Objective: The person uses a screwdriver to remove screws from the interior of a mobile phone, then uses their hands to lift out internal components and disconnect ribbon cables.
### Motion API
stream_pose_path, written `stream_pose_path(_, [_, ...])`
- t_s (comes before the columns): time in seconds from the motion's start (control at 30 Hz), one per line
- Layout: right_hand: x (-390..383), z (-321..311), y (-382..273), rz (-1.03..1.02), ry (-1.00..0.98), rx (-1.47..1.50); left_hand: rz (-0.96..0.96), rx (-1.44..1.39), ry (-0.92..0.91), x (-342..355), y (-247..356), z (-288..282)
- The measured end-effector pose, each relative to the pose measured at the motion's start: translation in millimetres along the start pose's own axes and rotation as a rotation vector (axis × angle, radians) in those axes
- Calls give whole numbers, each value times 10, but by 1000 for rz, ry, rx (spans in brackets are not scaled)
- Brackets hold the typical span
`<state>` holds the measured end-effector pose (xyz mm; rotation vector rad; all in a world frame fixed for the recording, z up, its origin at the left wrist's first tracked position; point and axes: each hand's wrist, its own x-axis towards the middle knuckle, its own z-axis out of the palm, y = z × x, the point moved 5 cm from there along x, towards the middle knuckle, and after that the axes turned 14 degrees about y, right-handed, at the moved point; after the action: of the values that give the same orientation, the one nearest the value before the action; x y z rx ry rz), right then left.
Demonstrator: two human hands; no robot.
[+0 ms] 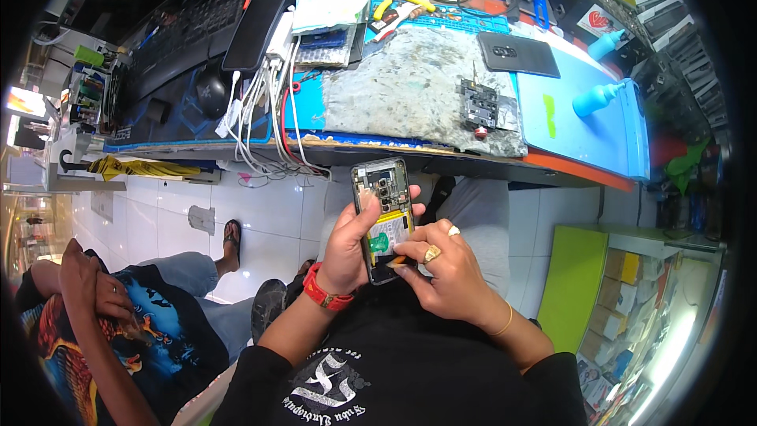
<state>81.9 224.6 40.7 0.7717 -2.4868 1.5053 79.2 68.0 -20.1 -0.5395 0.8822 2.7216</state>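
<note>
A smartphone with its back off (382,167) lies in my left hand (345,246), above my lap and in front of the bench. The fingers wrap round its sides and the thumb lies along its left edge. Inside it show the camera lenses, the circuit board and a battery (388,225) with yellow edges and a green mark. My right hand (451,274) is pinched over the phone's lower end. Between its thumb and forefinger shows a small thin orange piece (397,261), partly hidden by the fingers.
On the bench lie a stained grey mat (394,87), a board-holding clamp (478,104), a dark phone back (518,55) and blue bottles (598,99). White cables (256,110) hang over its edge. Another person (150,323) sits to my left; a glass cabinet (631,292) stands right.
</note>
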Motion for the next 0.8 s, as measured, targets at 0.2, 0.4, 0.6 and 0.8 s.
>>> stream_pose_path(0.2, [-58,1,51,-38,-37,-30,-35,86,54,14,9,39])
stream_pose_path(0.4, [-156,-31,-90,-367,106,-146,-60,-23,55,24,84,70])
stream_pose_path(0.6, [-335,-13,64,-578,160,-258,-155,-62,39,-10,21,90])
stream_pose_path(0.8, [-270,-105,98,-624,225,-244,-46,195,25,-124,4,166])
